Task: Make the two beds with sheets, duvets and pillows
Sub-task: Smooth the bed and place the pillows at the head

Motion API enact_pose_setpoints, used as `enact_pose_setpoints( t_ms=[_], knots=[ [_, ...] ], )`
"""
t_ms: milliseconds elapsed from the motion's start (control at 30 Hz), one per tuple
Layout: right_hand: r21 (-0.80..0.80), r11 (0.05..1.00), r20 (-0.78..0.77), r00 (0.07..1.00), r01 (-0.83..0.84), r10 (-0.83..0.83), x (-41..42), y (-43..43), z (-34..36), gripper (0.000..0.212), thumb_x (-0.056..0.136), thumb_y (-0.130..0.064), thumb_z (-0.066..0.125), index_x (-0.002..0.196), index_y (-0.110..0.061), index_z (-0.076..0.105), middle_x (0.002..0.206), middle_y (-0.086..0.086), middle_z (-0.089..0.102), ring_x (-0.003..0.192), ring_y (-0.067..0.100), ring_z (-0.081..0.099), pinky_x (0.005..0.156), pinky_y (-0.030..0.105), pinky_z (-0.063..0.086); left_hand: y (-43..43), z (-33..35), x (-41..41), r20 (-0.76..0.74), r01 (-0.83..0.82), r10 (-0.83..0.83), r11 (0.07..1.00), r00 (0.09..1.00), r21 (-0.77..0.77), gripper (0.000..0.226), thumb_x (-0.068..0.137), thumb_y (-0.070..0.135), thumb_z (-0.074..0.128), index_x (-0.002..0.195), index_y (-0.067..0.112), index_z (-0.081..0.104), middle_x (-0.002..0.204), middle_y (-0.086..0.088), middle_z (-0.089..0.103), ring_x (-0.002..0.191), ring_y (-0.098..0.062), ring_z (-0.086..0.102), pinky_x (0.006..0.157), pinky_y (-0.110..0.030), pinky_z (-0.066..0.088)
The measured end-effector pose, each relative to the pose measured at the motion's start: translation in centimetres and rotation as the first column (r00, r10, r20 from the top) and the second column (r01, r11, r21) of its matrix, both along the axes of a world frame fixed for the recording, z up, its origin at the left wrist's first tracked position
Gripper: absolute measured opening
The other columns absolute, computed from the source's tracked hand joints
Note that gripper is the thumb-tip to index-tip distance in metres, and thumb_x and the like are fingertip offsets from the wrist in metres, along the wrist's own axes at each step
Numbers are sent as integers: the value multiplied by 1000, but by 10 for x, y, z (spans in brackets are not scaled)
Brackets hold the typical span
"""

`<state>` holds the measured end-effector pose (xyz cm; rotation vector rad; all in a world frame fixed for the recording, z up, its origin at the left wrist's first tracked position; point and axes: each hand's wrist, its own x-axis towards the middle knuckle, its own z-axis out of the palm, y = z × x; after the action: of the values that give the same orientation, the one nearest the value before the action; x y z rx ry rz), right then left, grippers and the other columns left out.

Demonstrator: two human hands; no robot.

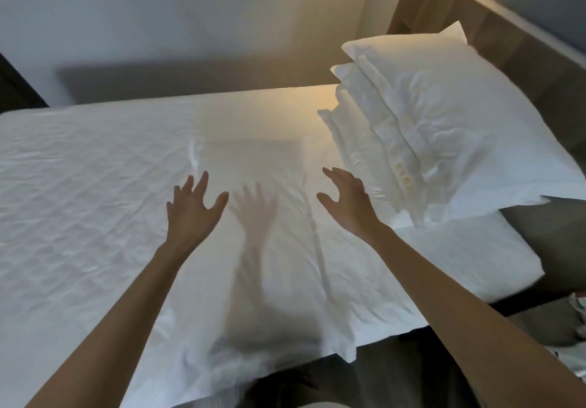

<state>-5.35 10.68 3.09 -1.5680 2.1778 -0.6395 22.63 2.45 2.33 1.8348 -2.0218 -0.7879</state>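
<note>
White, creased sheet [95, 185] covers the bed; stacked pillows [444, 141] at right; your left hand [190, 214] and right hand [348, 204] hover spread, holding nothing.

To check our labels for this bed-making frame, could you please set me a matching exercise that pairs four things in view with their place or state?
Things
1. left hand
2. pillow stack
3. headboard
4. flat pillow

Descriptions
A. brown wood, along the top right
B. lying flat, nearest the camera
C. fingers spread, holding nothing
D. white, piled up on the right

Pairs: 1-C; 2-D; 3-A; 4-B
</note>
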Motion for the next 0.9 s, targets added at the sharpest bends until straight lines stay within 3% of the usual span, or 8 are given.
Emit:
enact_pose_setpoints(
  t_ms=[267, 433, 567, 667, 800, 900],
  knots=[
    [-137, 990, -59, 998, 29, -37, 13, 36, 33, 56, 95, -35, 59, 147, -31, 39, 154, -6, 34, 139, 18, 29, 110, 35, 25, 24, 34, -36, 87, 265, -251, 921, 964, -285, 64, 97, 51, 44, 153, 27, 26, 160, -2, 22, 150, -26, 9, 119, -49, 10],
    [-203, 959, -38, 977, 196, -208, 43, 82, 35, 57, 93, -33, 62, 146, -29, 40, 151, -6, 38, 138, 18, 33, 111, 38, 30, 39, 44, -39, 116, 452, -441, 816, 890, -360, 64, 97, 50, 44, 153, 27, 26, 160, -2, 25, 149, -29, 14, 119, -48, 13],
    [-224, 906, -44, 925, 359, -377, 79, 128, 35, 58, 92, -33, 63, 146, -25, 42, 150, -2, 41, 136, 21, 37, 110, 42, 35, 59, 48, -34, 163, 632, -624, 675, 765, -381, 66, 97, 50, 44, 154, 25, 23, 159, -2, 27, 148, -29, 18, 118, -49, 15],
    [-223, 850, -76, 861, 476, -502, 112, 170, 37, 58, 93, -35, 62, 146, -25, 41, 151, 0, 40, 135, 24, 39, 109, 45, 37, 81, 55, -29, 227, 750, -738, 518, 635, -411, 66, 96, 55, 34, 152, 21, 31, 154, -5, 36, 144, -31, 30, 115, -53, 22],
    [-229, 721, -70, 727, 654, -683, 149, 241, 48, 58, 93, -31, 62, 146, -25, 41, 152, 0, 39, 136, 27, 37, 109, 46, 37, 125, 66, -36, 236, 847, -864, 320, 445, -425, 72, 92, 61, 26, 148, 19, 38, 150, -8, 43, 138, -34, 39, 111, -57, 30],
    [-258, 610, -92, 610, 749, -787, 171, 303, 55, 57, 92, -29, 63, 145, -22, 43, 148, 2, 44, 132, 30, 42, 107, 49, 39, 169, 71, -50, 247, 883, -923, 165, 295, -440, 67, 93, 57, 37, 149, 20, 37, 152, -6, 40, 140, -32, 37, 113, -54, 31]
  ],
)
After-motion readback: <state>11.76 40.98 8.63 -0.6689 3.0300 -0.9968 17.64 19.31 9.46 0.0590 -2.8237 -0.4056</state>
